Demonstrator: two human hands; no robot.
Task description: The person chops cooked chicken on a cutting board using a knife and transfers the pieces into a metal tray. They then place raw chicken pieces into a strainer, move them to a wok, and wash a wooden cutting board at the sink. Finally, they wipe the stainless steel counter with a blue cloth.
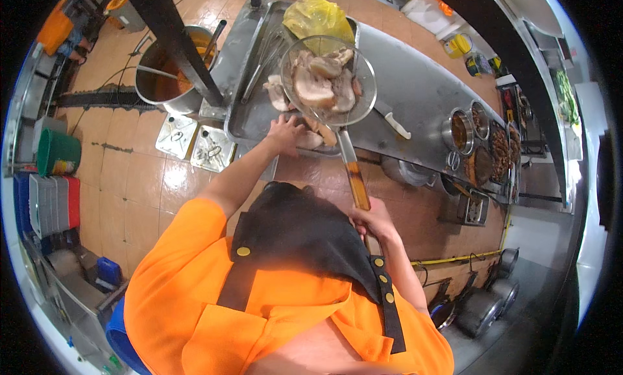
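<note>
My right hand (374,220) is closed around the wooden handle of a round wire-mesh skimmer (357,180). Several thick pieces of pale cooked meat (314,86) lie in its basket, above a large metal tray (236,117). My left hand (287,134) rests with fingers spread at the tray's near edge, touching or just above meat pieces (309,140) there; whether it grips one is hidden. Another piece of meat (276,93) lies in the tray, left of the basket. A wire whisk (263,63) and a yellow plastic bag (316,22) are also in the tray.
A white-handled knife (399,126) lies on the steel table (413,78) right of the tray. Metal bowls (458,131) and trays of food (500,153) stand at its right end. A large pot (168,101) with orange-red contents stands left, beside a dark upright post (182,48).
</note>
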